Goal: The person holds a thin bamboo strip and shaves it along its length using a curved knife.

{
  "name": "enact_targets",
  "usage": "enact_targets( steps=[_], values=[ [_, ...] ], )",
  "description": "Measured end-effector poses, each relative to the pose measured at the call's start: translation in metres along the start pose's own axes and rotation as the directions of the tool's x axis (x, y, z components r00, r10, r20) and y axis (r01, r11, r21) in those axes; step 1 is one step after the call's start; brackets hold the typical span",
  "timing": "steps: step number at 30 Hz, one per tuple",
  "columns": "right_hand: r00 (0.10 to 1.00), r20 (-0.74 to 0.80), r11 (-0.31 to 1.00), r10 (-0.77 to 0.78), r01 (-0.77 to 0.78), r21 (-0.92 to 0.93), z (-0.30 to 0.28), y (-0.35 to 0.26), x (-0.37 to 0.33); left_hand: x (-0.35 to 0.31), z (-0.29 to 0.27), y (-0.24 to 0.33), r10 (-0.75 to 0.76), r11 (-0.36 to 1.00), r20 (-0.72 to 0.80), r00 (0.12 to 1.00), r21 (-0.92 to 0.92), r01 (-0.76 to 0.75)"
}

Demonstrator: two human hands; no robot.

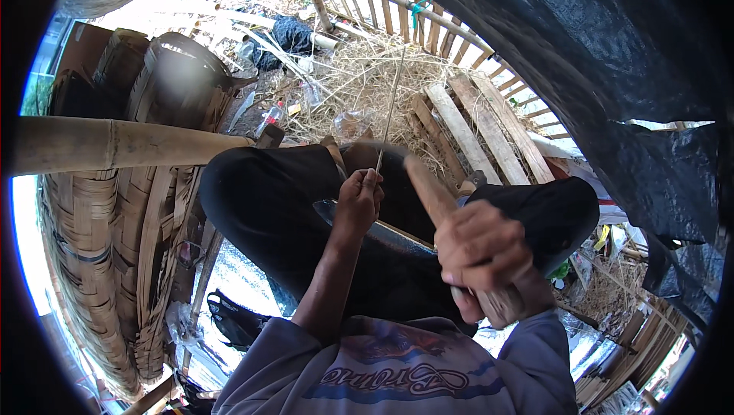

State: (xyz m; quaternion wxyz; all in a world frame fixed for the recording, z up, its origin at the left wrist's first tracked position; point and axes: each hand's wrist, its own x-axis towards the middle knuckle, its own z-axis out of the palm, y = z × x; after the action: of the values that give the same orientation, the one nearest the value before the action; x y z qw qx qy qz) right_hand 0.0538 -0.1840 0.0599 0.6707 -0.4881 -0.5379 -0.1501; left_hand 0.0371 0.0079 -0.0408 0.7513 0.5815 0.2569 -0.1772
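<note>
My left hand (pixel 358 201) is closed, thumb against fingers, on a thin bamboo strip (pixel 394 94) that points up and away from me. My right hand (pixel 485 250) wraps round the long wooden handle (pixel 430 192) of a knife; the butt of the handle sticks out below my fist. The knife's blade (pixel 378 144) is smeared by motion and reaches left across the strip, just beyond my left hand. Whether it touches the strip I cannot tell. Under my hands, a dark, shiny-edged piece (pixel 394 237) lies across my lap, over black trousers (pixel 267 193).
A thick bamboo pole (pixel 138 144) runs in from the left to near my knee. Woven bamboo rolls (pixel 88 216) stand beside it. Ahead lie wooden planks (pixel 474 128), straw (pixel 352 71) and a black plastic bag (pixel 292 36). A slatted fence (pixel 401 6) and black tarp (pixel 581 48) close the right.
</note>
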Motion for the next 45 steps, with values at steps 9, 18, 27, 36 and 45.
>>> enact_targets(
  steps=[9, 18, 27, 36, 45],
  values=[
    [0.999, -0.039, 0.992, 0.022, -0.027, -0.126, -0.011, 0.012, 0.0, 0.002, 0.001, -0.007, 0.015, 0.998, 0.01, 1.0, 0.059, -0.016],
    [0.999, -0.028, 0.988, 0.036, -0.039, -0.148, -0.006, 0.018, 0.001, 0.006, -0.002, -0.019, 0.171, 0.925, -0.005, 0.985, 0.345, -0.159],
    [0.984, -0.146, 0.994, 0.102, -0.095, 0.054, -0.006, 0.018, 0.001, 0.01, -0.006, -0.022, 0.172, 0.925, -0.075, 0.982, 0.354, -0.135],
    [0.999, 0.02, 0.999, 0.038, -0.037, -0.038, 0.015, 0.024, -0.007, 0.017, -0.013, -0.028, 0.137, 0.961, -0.071, 0.988, 0.253, -0.115],
    [0.99, 0.143, 0.995, -0.015, 0.028, -0.092, 0.015, 0.031, -0.015, 0.014, -0.009, -0.023, 0.148, 0.944, -0.054, 0.987, 0.305, -0.125]
  ],
)
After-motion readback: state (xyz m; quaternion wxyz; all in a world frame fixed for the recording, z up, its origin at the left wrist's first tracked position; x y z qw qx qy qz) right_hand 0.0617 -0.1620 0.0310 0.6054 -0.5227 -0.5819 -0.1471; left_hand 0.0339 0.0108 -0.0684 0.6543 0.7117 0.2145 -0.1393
